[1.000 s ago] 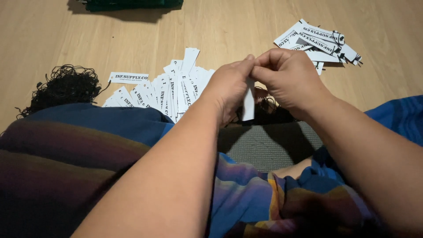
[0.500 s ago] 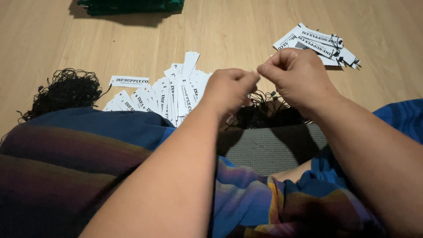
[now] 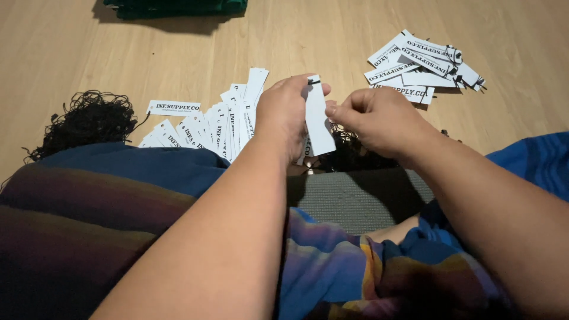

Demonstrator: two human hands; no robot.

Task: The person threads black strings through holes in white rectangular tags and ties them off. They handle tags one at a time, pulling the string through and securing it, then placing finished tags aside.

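At frame centre, left hand [image 3: 285, 112] pinches a white paper tag [image 3: 316, 118], held upright; half a second ago no tag showed there. Right hand [image 3: 379, 121], just beside it, fingertips pinched narrow, contents unclear. Loose tags [image 3: 207, 127] fanned centre-left; second tag pile [image 3: 418, 65] upper right; black string tangle [image 3: 89, 118] left.

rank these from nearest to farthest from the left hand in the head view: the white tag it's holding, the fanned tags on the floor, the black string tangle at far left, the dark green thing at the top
1. White tag: pinched in the left hand.
2. Fanned tags: on the floor just left of it.
3. Black string tangle: far left.
4. Dark green thing: top edge, beyond the tags.
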